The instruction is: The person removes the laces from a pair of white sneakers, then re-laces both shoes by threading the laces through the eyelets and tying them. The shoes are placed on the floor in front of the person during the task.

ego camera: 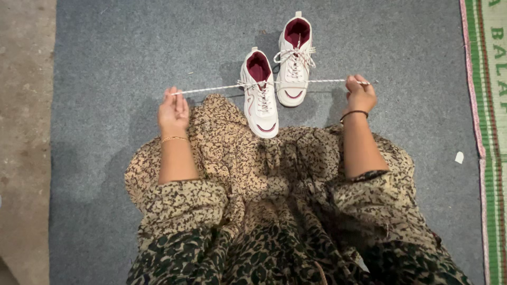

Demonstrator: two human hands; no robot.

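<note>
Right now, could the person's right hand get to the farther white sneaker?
Probably yes. The right hand is pinching a taut lace end level with the farther sneaker, with only bare grey carpet between them, though it would likely have to drop the lace first.

On the carpet before us sit two shoes: the near shoe at our 12 o'clock, the far shoe at its 1 o'clock. Its lace runs from our left hand at 9 o'clock to our right hand at 3 o'clock. A mat lies beyond, rightward.
</note>
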